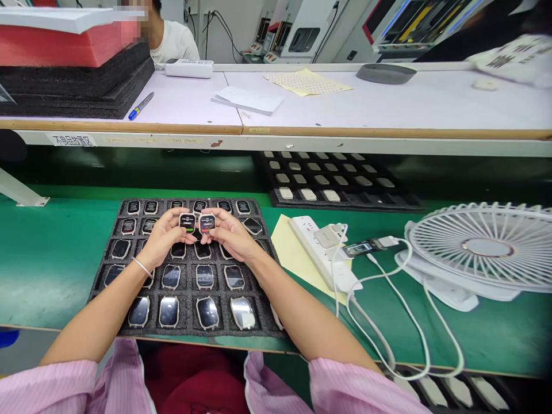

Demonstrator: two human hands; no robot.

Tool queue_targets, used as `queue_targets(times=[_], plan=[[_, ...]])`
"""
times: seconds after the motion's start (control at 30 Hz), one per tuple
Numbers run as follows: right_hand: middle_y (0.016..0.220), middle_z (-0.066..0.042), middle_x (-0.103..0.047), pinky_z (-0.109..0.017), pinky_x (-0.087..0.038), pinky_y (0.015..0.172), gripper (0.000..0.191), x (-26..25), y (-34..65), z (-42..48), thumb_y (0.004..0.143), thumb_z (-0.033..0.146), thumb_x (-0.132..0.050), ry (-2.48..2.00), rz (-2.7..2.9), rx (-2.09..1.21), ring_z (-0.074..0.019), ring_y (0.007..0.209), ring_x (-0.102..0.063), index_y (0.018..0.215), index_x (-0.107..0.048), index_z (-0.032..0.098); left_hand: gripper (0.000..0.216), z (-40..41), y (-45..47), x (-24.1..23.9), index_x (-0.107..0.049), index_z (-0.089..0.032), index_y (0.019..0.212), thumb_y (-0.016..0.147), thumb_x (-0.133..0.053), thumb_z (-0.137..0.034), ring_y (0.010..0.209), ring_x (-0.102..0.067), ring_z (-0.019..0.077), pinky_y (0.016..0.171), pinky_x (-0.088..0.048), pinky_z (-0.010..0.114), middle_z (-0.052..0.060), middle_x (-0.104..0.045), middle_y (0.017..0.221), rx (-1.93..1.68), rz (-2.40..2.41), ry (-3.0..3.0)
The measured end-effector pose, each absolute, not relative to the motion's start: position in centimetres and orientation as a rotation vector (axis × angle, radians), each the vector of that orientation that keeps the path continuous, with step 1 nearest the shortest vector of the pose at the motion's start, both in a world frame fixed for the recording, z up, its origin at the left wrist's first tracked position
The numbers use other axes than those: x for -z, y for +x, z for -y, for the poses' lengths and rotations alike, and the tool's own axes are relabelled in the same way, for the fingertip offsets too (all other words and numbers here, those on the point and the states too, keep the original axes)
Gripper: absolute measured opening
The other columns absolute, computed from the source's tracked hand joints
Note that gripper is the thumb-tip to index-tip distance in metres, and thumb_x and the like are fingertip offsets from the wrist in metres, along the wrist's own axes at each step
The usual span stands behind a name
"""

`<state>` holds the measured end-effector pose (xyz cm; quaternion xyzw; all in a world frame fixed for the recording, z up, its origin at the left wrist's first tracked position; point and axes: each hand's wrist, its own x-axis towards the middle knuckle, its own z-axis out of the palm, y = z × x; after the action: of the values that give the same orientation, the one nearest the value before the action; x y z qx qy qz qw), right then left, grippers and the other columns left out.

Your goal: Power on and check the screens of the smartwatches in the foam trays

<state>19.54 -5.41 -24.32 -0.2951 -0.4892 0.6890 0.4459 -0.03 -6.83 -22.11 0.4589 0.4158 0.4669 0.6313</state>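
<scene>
Two smartwatch bodies without straps are held side by side above a black foam tray (pixel 269 299). My left hand (pixel 166 237) is closed on one smartwatch (pixel 187 222), its lit screen showing text and a green bar. Another smartwatch (pixel 207 223), lit with a red mark low on its screen, is pinched in my right hand (pixel 230 234). Rows of similar watches (pixel 171 276) lie face up in the tray's pockets below. Several in the far rows show text on screen; those nearer me look dark. My forearms and hands hide part of the tray.
Right of the tray, a white power strip (pixel 321 250) with cables lies on yellow paper (pixel 282 236), beside a white fan (pixel 478 247). Another tray of watches (pixel 332 195) sits under the raised shelf (pixel 302 123). Foam sheets (pixel 77 86) are stacked upper left; a person (pixel 175 40) is behind.
</scene>
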Motion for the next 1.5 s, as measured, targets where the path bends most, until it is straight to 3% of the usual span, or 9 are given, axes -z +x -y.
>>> queue_targets(times=[0.37,0.73,0.93,1.13,1.5], plan=[[0.099,-0.001,-0.072,-0.029,-0.054,0.067,0.047,24.24,19.56,5.45,0.072,0.014,-0.066,-0.734,1.158,-1.727,-0.0138,0.07,-0.07,0.117,-0.056,0.025,0.047,6.9,-0.08,22.12,-0.056,-0.019,0.116,0.071,-0.068,-0.016,0.065,-0.074,0.0157,0.067,-0.06,0.03,0.002,-0.072,0.096,-1.071,-0.96,1.06],[0.09,0.002,-0.071,-0.028,-0.054,0.067,0.047,24.55,19.52,5.19,0.069,0.013,-0.07,-0.687,1.158,-1.723,-0.014,0.069,-0.071,0.114,-0.058,0.024,0.049,6.86,0.02,22.09,-0.057,-0.018,0.117,0.07,-0.068,-0.018,0.065,-0.074,0.016,0.066,-0.06,0.029,0.001,-0.072,0.09,-1.074,-0.973,1.078],[0.089,0.0,-0.072,-0.023,-0.047,0.056,0.033,24.67,19.6,5.15,0.079,0.03,-0.074,-0.768,1.193,-1.688,-0.0095,0.058,-0.066,0.107,-0.058,0.022,0.041,6.86,0.07,22.23,-0.061,-0.016,0.116,0.078,-0.068,-0.03,0.061,-0.074,0.0179,0.063,-0.061,0.031,0.001,-0.071,0.084,-1.058,-0.991,1.049],[0.078,0.004,-0.069,-0.021,-0.043,0.051,0.038,24.62,19.6,5.19,0.077,0.041,-0.079,-0.797,1.215,-1.674,-0.0084,0.054,-0.064,0.101,-0.058,0.021,0.04,6.92,0.15,22.49,-0.063,-0.016,0.114,0.079,-0.07,-0.034,0.06,-0.075,0.0182,0.061,-0.061,0.03,0.001,-0.072,0.085,-1.048,-0.995,1.05],[0.08,0.002,-0.072,-0.022,-0.044,0.049,0.043,24.96,19.59,5.05,0.076,0.049,-0.08,-0.854,1.204,-1.654,-0.008,0.051,-0.061,0.098,-0.057,0.021,0.035,6.87,0.28,22.4,-0.063,-0.016,0.107,0.077,-0.073,-0.032,0.053,-0.071,0.0145,0.054,-0.058,0.024,-0.002,-0.069,0.075,-1.07,-1.017,1.096]])
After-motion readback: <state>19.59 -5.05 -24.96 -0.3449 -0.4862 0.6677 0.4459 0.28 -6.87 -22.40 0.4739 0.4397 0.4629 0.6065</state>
